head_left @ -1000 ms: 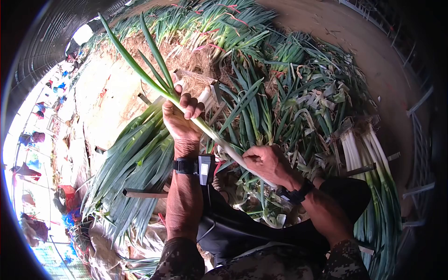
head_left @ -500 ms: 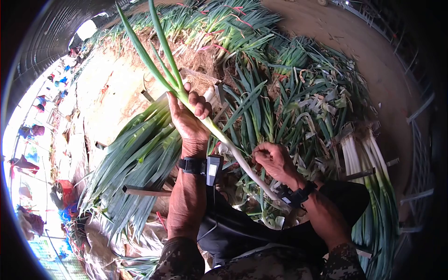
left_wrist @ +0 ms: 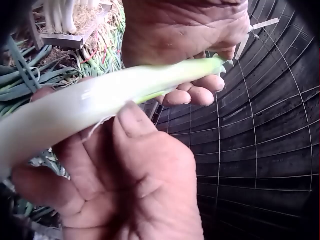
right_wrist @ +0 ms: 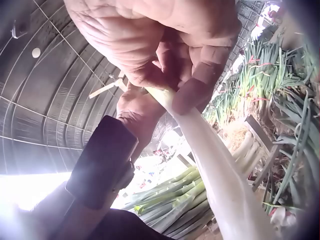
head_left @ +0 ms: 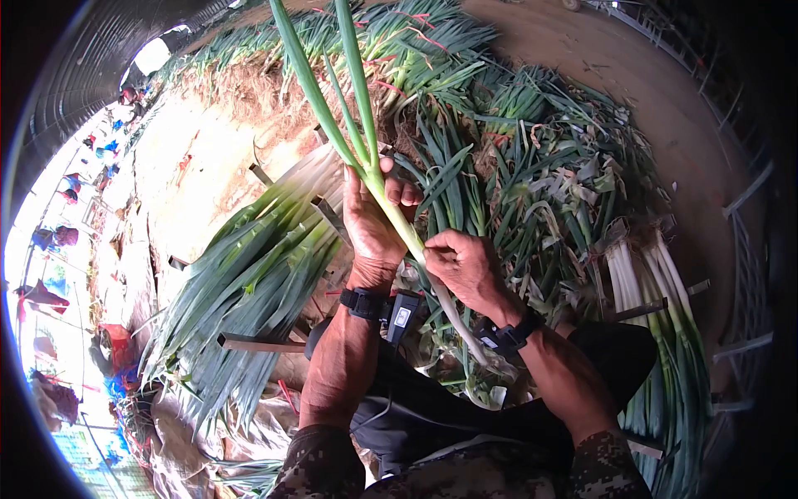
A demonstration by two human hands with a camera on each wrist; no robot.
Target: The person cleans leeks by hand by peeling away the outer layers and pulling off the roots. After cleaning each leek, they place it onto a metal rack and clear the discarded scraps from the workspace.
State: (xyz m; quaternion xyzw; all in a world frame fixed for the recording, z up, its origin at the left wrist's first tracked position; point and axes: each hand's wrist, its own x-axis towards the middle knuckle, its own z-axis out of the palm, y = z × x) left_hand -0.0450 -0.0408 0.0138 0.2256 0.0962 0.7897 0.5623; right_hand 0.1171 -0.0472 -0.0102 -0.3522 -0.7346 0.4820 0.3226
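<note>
A single long green onion (head_left: pixel 397 214) slants across the head view, with green leaves at the upper left and a white stalk toward the lower right. My left hand (head_left: pixel 367 231) holds it palm up just below where the leaves fork. Farther down, my right hand (head_left: pixel 472 270) pinches the pale stalk between thumb and fingertips. Close up in the left wrist view, a thin strip of loose skin (left_wrist: pixel 97 126) hangs beside the right thumb. The white shaft (right_wrist: pixel 210 155) runs smooth below the right fingers in the right wrist view.
A bundle of green onions (head_left: pixel 249 258) lies on a frame with metal bars (head_left: pixel 259 343) at left. Another bundle (head_left: pixel 669 358) lies at right. Tied bunches (head_left: pixel 399 50) heap up behind, and stripped leaves (head_left: pixel 582 179) litter the ground. The person's dark-trousered knees are below the hands.
The left hand has moved right with the green onion, which stands steeper. The right hand came off the lower stalk, then moved up and now pinches it nearer the left hand.
</note>
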